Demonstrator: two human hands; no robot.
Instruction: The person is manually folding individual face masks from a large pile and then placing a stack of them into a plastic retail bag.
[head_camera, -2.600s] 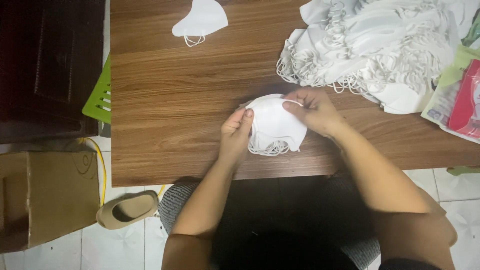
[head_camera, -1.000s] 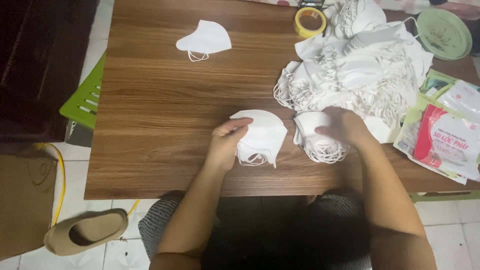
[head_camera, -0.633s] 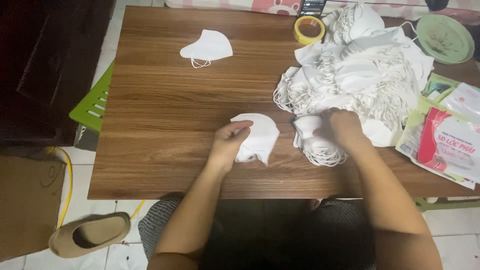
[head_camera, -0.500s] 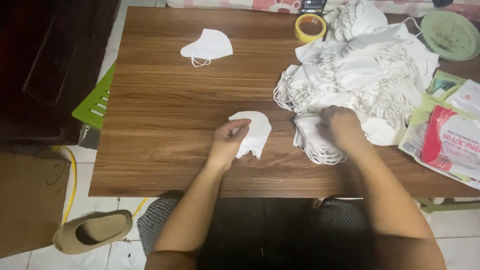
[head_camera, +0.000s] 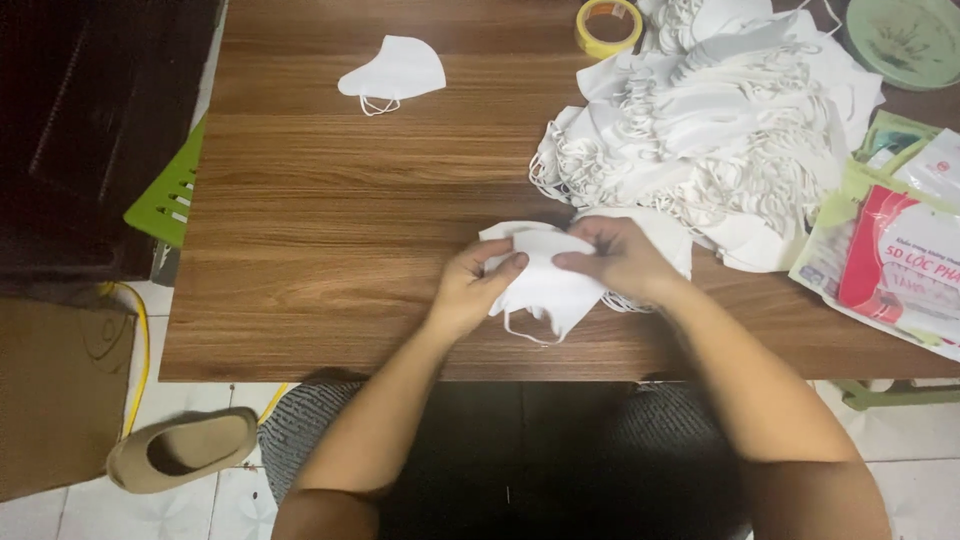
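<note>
Both of my hands grip one folded white face mask (head_camera: 548, 283) just above the near part of the wooden table (head_camera: 330, 230). My left hand (head_camera: 470, 290) pinches its left edge with thumb and fingers. My right hand (head_camera: 620, 258) pinches its upper right side. An ear loop hangs below the mask. A small stack of white masks (head_camera: 668, 232) lies under and behind my right hand.
A large heap of white masks with ear loops (head_camera: 720, 120) fills the table's right side. A single mask (head_camera: 395, 72) lies far left. A yellow tape roll (head_camera: 608, 25), a green plate (head_camera: 912, 38) and plastic packets (head_camera: 895, 260) stand around. A sandal (head_camera: 185, 450) lies on the floor.
My right hand left the small stack at the right and came over to the mask held by my left hand. Both hands now hold that mask. The camera view has shifted slightly.
</note>
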